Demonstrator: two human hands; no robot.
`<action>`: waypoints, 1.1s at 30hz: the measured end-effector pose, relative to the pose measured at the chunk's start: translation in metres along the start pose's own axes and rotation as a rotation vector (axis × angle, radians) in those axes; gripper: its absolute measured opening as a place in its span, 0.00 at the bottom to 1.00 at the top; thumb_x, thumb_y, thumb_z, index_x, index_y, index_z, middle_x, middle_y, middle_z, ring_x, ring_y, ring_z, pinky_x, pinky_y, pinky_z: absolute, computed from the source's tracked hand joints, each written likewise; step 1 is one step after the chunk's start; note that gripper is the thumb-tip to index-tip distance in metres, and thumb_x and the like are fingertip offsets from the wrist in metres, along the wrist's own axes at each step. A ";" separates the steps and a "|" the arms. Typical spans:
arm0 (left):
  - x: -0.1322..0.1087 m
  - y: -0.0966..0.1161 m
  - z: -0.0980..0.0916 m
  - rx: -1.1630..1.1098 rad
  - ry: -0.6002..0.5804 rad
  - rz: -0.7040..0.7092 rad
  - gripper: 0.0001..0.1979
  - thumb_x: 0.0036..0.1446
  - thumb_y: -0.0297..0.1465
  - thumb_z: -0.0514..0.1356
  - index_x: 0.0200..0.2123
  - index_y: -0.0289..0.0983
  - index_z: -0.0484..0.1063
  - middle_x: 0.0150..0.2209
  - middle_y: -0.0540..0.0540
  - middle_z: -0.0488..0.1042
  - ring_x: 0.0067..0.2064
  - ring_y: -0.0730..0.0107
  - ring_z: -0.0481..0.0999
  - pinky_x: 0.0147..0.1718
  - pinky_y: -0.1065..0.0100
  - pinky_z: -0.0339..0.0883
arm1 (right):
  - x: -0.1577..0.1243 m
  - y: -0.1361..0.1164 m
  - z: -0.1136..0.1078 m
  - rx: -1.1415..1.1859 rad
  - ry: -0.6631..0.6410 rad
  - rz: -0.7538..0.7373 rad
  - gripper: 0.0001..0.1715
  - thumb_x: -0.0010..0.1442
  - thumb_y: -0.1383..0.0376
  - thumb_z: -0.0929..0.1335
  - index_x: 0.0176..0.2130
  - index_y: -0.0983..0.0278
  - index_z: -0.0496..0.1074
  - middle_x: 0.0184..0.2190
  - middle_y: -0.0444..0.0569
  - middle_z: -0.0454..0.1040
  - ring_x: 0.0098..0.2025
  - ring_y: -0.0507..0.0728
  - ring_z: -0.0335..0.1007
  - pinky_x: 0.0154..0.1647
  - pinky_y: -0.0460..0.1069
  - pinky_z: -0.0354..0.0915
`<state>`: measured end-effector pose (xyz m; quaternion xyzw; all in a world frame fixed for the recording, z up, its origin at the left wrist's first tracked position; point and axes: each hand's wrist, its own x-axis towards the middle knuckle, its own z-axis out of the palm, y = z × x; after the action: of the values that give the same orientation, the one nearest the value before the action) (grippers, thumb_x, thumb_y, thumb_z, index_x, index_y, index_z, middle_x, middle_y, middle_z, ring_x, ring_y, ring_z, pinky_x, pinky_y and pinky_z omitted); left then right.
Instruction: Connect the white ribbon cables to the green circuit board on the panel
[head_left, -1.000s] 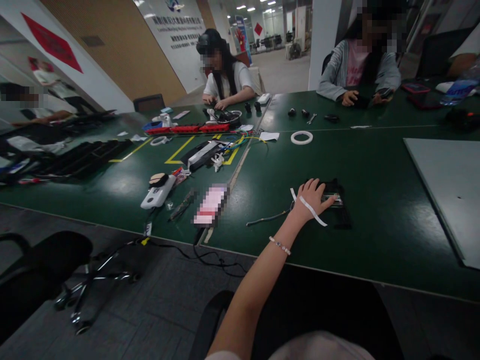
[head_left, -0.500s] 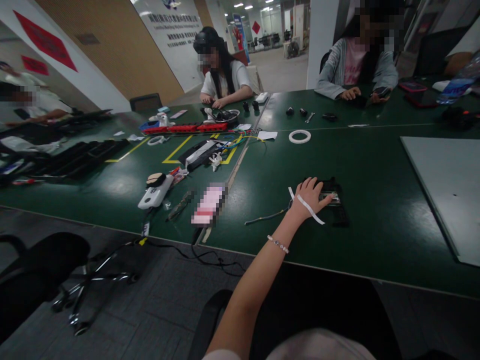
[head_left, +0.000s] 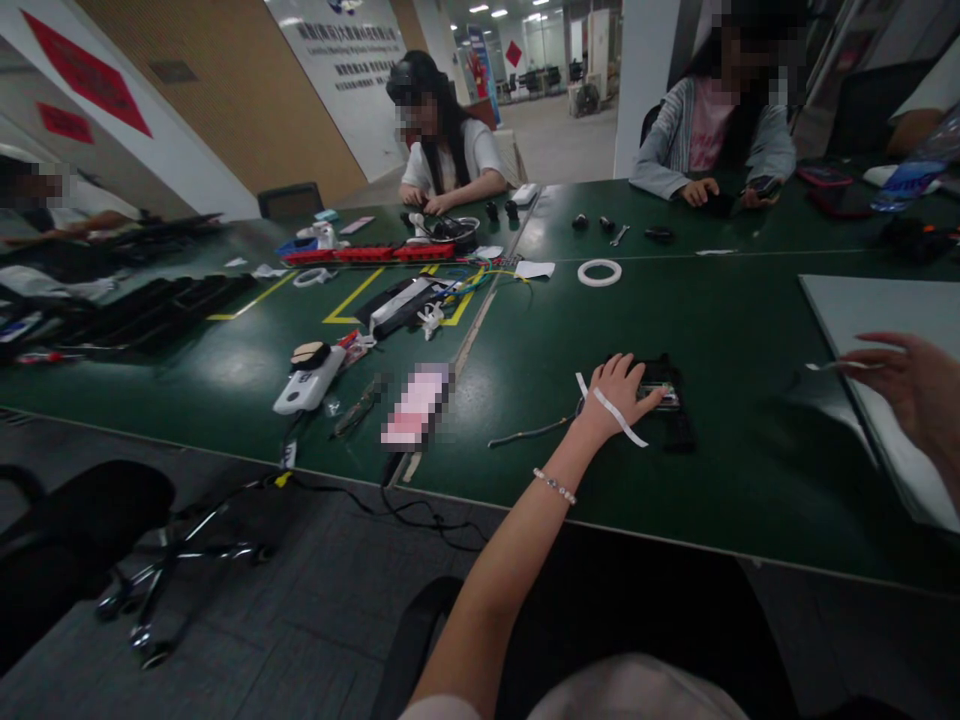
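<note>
My left hand (head_left: 616, 392) lies flat with fingers spread over a black frame-like part (head_left: 679, 430). A small circuit board (head_left: 663, 396) shows in that part beside my thumb. A strip of white tape (head_left: 621, 418) crosses the back of this hand. From the part, a thin dark cable (head_left: 532, 432) runs left along the table. My right hand (head_left: 911, 385) is at the right edge above the pale panel, its fingertips pinched on a thin white strip (head_left: 817, 367). Below it is a blurred pale shape I cannot make out.
A roll of white tape (head_left: 599, 272) lies beyond my left hand on the green table (head_left: 720, 340). To the left are a phone (head_left: 415, 405) and a white power strip (head_left: 309, 382). The pale panel (head_left: 900, 320) occupies the right side. Two people sit across the table.
My right hand has come into view from the right, with a thin white strip at its fingertips. My left hand has stayed in place on the black part.
</note>
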<state>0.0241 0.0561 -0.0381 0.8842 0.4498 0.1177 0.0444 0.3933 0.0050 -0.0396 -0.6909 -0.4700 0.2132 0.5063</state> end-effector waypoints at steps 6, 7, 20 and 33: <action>0.000 0.001 0.002 0.001 0.027 -0.003 0.34 0.64 0.52 0.38 0.59 0.35 0.61 0.63 0.38 0.59 0.65 0.56 0.55 0.60 0.53 0.54 | -0.039 -0.064 0.082 0.421 -0.488 0.060 0.20 0.57 0.60 0.70 0.49 0.61 0.69 0.40 0.56 0.74 0.43 0.57 0.72 0.46 0.51 0.67; 0.000 0.002 0.002 0.003 0.030 -0.002 0.34 0.64 0.52 0.39 0.59 0.35 0.61 0.63 0.38 0.60 0.65 0.56 0.55 0.60 0.53 0.55 | -0.045 -0.073 0.094 0.427 -0.534 0.029 0.21 0.55 0.59 0.72 0.48 0.61 0.70 0.39 0.53 0.74 0.41 0.56 0.72 0.45 0.51 0.67; -0.003 -0.004 0.004 0.026 -0.017 0.039 0.25 0.61 0.41 0.52 0.57 0.35 0.64 0.64 0.36 0.57 0.67 0.55 0.53 0.64 0.54 0.48 | -0.077 -0.103 0.180 0.283 -0.726 -0.248 0.19 0.53 0.58 0.72 0.43 0.63 0.72 0.42 0.49 0.73 0.40 0.54 0.72 0.41 0.51 0.71; -0.002 -0.004 0.002 0.008 0.007 0.036 0.25 0.64 0.39 0.47 0.60 0.35 0.58 0.64 0.39 0.58 0.66 0.57 0.54 0.62 0.54 0.51 | -0.091 -0.108 0.176 -0.254 -0.564 -0.719 0.17 0.63 0.64 0.63 0.49 0.60 0.74 0.46 0.47 0.74 0.47 0.58 0.68 0.48 0.57 0.67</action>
<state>0.0200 0.0567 -0.0414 0.8919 0.4345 0.1196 0.0374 0.1686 0.0191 -0.0289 -0.4558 -0.8210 0.1446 0.3120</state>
